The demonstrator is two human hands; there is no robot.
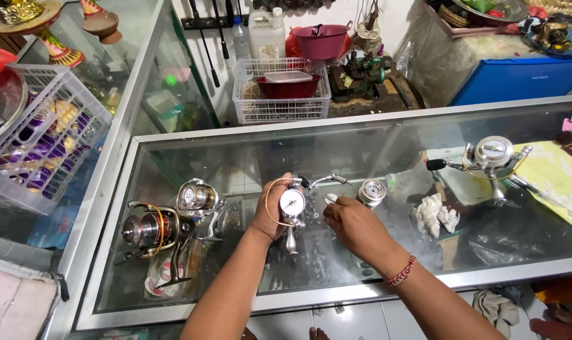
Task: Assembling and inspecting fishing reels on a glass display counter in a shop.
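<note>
My left hand (272, 211) wraps the silver reel (292, 204) above the glass surface (235, 151); my right hand (352, 223) pinches a small part (331, 199) beside it. A slip could send the part skittering or crack the glass.

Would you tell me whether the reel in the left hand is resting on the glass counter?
No, lifted: the left hand holds the reel above the glass counter.

Bright, sharp; glare on glass counter (424, 135).
</note>
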